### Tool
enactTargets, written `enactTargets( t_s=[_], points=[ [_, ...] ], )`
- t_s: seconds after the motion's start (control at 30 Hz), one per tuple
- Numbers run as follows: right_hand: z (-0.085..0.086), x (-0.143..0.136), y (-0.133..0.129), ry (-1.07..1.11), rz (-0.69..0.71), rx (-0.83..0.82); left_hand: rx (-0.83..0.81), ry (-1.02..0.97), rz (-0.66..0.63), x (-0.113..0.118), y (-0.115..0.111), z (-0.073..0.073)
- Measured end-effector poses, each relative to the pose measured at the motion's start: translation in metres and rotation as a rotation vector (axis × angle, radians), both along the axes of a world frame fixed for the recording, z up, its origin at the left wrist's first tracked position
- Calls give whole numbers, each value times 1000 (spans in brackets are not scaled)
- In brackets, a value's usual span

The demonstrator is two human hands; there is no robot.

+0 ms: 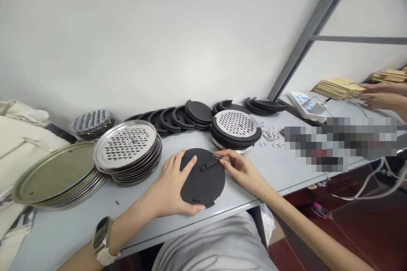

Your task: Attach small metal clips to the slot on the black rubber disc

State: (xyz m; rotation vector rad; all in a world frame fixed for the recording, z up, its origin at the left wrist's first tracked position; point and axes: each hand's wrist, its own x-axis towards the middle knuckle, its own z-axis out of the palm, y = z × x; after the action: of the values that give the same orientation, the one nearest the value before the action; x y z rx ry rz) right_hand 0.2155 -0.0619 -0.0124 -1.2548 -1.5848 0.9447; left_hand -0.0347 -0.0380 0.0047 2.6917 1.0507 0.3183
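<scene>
A round black disc point(203, 180) lies on the grey table near its front edge. My left hand point(170, 182) is closed around the disc's left side, thumb at the near rim and fingers over the top. At the disc's far right edge, my right hand point(240, 169) pinches a small metal ring point(217, 157), close to a slot-like raised strip on the disc. Just behind stands a stack with a perforated silver grater plate point(235, 123) set in a black rim. Several loose metal rings point(269, 136) are scattered to its right.
Stacked perforated silver plates point(127, 146) and olive trays point(60, 173) stand at left. Black discs point(199, 112) lean along the wall. At right are a power strip point(308, 106), yellow cardboard pieces point(338, 88), another person's hands point(386, 95) and a grey metal frame point(305, 42).
</scene>
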Motion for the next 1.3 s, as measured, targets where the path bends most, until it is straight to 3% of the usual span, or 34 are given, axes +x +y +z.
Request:
enactTargets(
  t_s=[0.4, 0.63, 0.9, 1.3],
  points=[
    [1, 2, -1, 11, 11, 0, 7, -7, -5, -1, 1, -1],
    [3, -1, -5, -142, -65, 173, 5, 6, -9, -1, 2, -1],
    [6, -3, -8, -191, -62, 233, 2, -23, -9, -1, 1, 0],
    [9, -3, -12, -142, -78, 128, 12, -5, -6, -2, 1, -1]
  ],
)
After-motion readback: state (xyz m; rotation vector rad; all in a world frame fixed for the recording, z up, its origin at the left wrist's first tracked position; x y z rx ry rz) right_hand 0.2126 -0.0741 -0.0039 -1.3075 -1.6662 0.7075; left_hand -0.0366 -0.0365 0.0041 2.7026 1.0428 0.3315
